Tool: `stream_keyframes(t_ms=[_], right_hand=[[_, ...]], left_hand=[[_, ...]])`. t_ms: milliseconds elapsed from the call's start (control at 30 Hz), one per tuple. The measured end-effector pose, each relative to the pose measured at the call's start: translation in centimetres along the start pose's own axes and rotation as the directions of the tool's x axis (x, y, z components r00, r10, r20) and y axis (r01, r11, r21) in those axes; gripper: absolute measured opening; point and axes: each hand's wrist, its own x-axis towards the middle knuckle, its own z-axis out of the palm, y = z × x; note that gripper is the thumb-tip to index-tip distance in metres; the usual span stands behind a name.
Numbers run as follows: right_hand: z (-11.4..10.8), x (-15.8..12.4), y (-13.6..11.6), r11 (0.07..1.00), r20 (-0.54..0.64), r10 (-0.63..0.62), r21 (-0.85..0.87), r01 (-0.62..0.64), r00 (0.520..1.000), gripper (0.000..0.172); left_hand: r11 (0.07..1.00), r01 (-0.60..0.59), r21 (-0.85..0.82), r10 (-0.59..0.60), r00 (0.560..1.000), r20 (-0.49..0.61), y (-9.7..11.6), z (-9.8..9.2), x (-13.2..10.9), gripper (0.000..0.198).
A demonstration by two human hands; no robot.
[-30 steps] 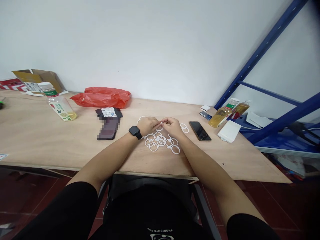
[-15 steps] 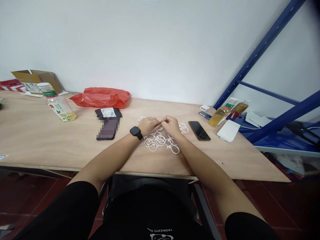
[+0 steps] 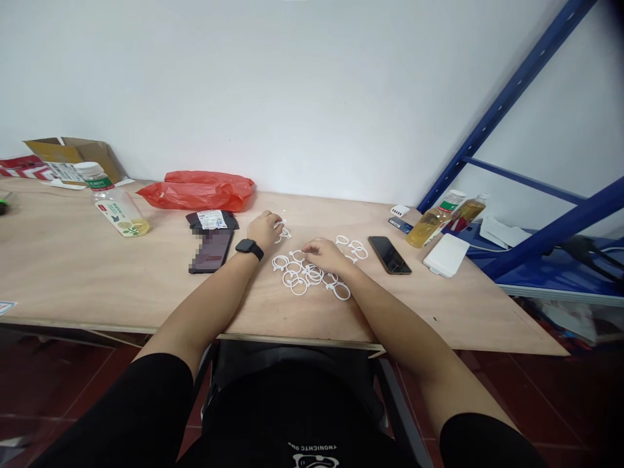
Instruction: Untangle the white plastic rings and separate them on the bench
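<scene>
White plastic rings, each with a small tab, lie in a loose, overlapping heap on the wooden table. My left hand, wearing a black watch on its wrist, is behind and left of the heap. Its fingers curl at a smaller group of white rings, apparently closed on one; the fingers partly hide it. My right hand reaches over the heap's back edge. Its thumb and fingertips come together at a white ring, and the palm covers part of the heap.
Right of the rings lie a phone, a white case, a charger block and a drink bottle. To the left are a red plastic bag, a dark package, another bottle and a cardboard box.
My hands, pinched together over the rings before, have parted. The left has moved back and left to the small ring group; the right has dropped slightly toward the heap.
</scene>
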Motion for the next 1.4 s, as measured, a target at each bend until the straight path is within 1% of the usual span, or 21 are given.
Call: stream_keyframes(t_ms=[67, 133, 233, 300, 367, 433, 500, 567, 633, 700, 767, 867, 967, 1167, 1300, 1400], right_hand=[[-0.2, -0.2, -0.1, 1.000, 0.016, -0.001, -0.007, 0.001, 1.000, 0.020], [-0.3, -0.4, -0.2, 1.000, 0.040, 0.009, 0.008, -0.010, 0.999, 0.024], [-0.5, -0.6, -0.3, 0.997, 0.076, 0.038, 0.064, -0.043, 0.996, 0.028], [-0.4, -0.7, -0.4, 0.993, 0.072, 0.054, 0.100, -0.061, 0.996, 0.028], [-0.3, -0.7, -0.5, 0.990, 0.050, 0.059, 0.127, -0.065, 0.997, 0.028], [-0.4, -0.6, -0.6, 0.987, 0.005, 0.052, 0.149, -0.052, 0.999, 0.029], [-0.5, -0.5, -0.6, 0.985, -0.068, 0.032, 0.173, -0.020, 0.997, 0.030], [-0.7, -0.4, -0.5, 0.980, -0.153, 0.016, 0.197, 0.015, 0.988, 0.030], [-0.9, -0.3, -0.3, 0.975, -0.230, 0.021, 0.222, 0.031, 0.973, 0.029], [-1.0, -0.2, -0.1, 0.969, -0.279, 0.042, 0.245, 0.029, 0.959, 0.027], [-1.0, -0.1, 0.2, 0.962, -0.292, 0.062, 0.273, 0.021, 0.955, 0.026], [-0.9, -0.1, 0.4, 0.938, -0.256, 0.093, 0.346, 0.002, 0.962, 0.025], [-0.9, -0.1, 0.1, 0.913, -0.233, 0.131, 0.407, -0.026, 0.964, 0.020], [-1.2, 0.0, -0.7, 0.928, -0.306, 0.204, 0.364, -0.084, 0.930, 0.016], [-1.2, 0.3, -0.3, 0.939, -0.349, 0.193, 0.337, -0.070, 0.917, 0.017], [-1.0, 0.4, 0.1, 0.927, -0.334, 0.177, 0.374, -0.042, 0.926, 0.022]], left_hand=[[0.999, 0.013, 0.036, -0.016, 0.997, 0.077, 0.2, 0.2, -0.2, 0.026], [0.998, -0.005, 0.063, -0.005, 0.988, 0.153, 0.6, 0.4, -0.3, 0.026], [0.996, -0.033, 0.082, 0.016, 0.978, 0.210, 1.1, 0.6, -0.5, 0.030], [0.996, -0.040, 0.078, 0.024, 0.980, 0.199, 1.4, 0.5, -0.6, 0.033], [0.997, -0.050, 0.051, 0.041, 0.986, 0.160, 1.6, 0.2, -0.7, 0.034], [0.997, -0.076, -0.003, 0.076, 0.991, 0.111, 2.0, -0.2, -0.8, 0.034], [0.988, -0.129, -0.085, 0.137, 0.987, 0.086, 2.6, -0.6, -1.0, 0.034], [0.961, -0.217, -0.172, 0.237, 0.966, 0.105, 3.4, -0.9, -1.4, 0.036], [0.919, -0.314, -0.239, 0.355, 0.923, 0.151, 4.2, -1.0, -1.8, 0.037], [0.884, -0.383, -0.268, 0.439, 0.878, 0.192, 4.8, -0.8, -2.1, 0.038], [0.865, -0.427, -0.263, 0.484, 0.848, 0.218, 5.2, -0.5, -2.3, 0.039], [0.853, -0.467, -0.233, 0.514, 0.829, 0.219, 5.3, -0.1, -2.3, 0.038], [0.849, -0.483, -0.215, 0.522, 0.827, 0.206, 5.3, 0.0, -2.3, 0.035], [0.872, -0.469, -0.141, 0.489, 0.848, 0.205, 6.2, -0.6, -2.4, 0.031], [0.877, -0.464, -0.128, 0.480, 0.857, 0.185, 6.9, -0.7, -2.5, 0.030], [0.880, -0.450, -0.151, 0.471, 0.869, 0.153, 6.8, -0.7, -2.5, 0.032]])
